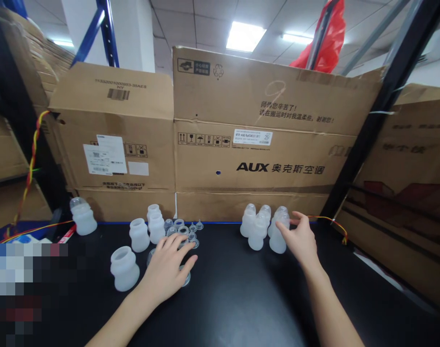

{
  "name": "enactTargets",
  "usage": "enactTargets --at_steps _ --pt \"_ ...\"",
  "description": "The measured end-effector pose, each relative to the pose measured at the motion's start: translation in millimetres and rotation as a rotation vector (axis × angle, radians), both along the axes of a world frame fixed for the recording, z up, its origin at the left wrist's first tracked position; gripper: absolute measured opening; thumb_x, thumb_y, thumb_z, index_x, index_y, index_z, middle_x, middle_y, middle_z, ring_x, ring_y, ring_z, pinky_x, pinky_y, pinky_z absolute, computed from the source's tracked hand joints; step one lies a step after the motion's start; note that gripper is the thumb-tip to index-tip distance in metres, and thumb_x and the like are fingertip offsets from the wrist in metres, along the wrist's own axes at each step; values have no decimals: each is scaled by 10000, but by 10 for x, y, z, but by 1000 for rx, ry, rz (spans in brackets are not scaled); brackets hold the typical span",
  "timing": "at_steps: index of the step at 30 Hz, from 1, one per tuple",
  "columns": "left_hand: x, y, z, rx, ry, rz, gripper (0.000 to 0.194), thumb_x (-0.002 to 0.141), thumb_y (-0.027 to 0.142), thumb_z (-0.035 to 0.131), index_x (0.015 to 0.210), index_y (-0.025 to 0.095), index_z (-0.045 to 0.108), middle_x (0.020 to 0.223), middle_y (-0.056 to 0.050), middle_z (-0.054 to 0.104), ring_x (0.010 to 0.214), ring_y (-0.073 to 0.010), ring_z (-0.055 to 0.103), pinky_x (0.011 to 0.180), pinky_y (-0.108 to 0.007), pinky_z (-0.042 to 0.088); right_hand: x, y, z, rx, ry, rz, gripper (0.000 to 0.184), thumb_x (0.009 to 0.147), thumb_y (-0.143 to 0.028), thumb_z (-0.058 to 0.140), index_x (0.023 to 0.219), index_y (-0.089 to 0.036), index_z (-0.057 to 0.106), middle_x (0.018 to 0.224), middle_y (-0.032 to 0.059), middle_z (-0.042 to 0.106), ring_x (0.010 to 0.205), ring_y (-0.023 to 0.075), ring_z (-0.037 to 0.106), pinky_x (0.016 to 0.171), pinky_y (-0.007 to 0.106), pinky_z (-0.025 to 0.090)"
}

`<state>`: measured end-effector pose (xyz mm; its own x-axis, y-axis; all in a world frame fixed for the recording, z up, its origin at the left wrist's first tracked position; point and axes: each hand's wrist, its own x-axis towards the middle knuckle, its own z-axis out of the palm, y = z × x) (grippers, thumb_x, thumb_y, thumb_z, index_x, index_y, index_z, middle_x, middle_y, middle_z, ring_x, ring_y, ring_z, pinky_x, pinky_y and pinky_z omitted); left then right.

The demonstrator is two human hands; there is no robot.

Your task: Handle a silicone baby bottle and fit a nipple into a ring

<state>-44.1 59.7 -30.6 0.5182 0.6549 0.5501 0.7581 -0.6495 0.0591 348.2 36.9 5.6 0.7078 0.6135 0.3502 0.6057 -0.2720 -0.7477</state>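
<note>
While the left hand (171, 270) spreads wide, the right hand (300, 236) half-encircles one of four clustered bottles (256, 235).

Site: workshop or warehouse-type packing area; exact type not determinable. A black-topped table (220, 299) is backed by opened cardboard cartons (249, 159), printed with handling symbols, shipping labels and an "AUX" air-conditioner marking. Dark metal uprights (372, 106) are seen at both sides, with a blue perforated post (107, 33) behind. Flattened cardboard (42, 43) is stacked at upper left; a red plastic bag (326, 38) is noted above the cartons. Overhead, a panelled ceiling (205, 21) is lit by a bright square light (245, 36) and strip lights.
</note>
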Motion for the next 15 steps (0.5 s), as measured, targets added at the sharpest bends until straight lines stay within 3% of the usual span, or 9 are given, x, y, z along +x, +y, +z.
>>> enactTargets --at_steps 5,11,15 --pt "33 35 -107 -77 54 -13 418 1021 470 484 1350 272 650 1476 -87 603 1411 -365 469 1123 -604 341 -17 -3 4 -41 -1 24 628 753 -538 680 1281 -245 509 1219 116 729 1010 370 695 836 444 483" --pt "85 101 -128 -89 40 -50 504 1010 527 490 1393 226 616 1468 -98 611 1427 -370 454 1172 -621 285 28 37 -91 -50 0 97 652 744 -510 683 1292 -219 484 1183 132 717 932 320 711 823 422 514" --pt "117 134 -142 -69 21 -51 490 993 500 531 1362 190 628 1435 -117 635 1400 -389 477 1156 -641 305 24 14 -86 -22 -62 132 755 702 -445 695 1373 -198 454 1236 153 617 1047 328 644 829 420 514"
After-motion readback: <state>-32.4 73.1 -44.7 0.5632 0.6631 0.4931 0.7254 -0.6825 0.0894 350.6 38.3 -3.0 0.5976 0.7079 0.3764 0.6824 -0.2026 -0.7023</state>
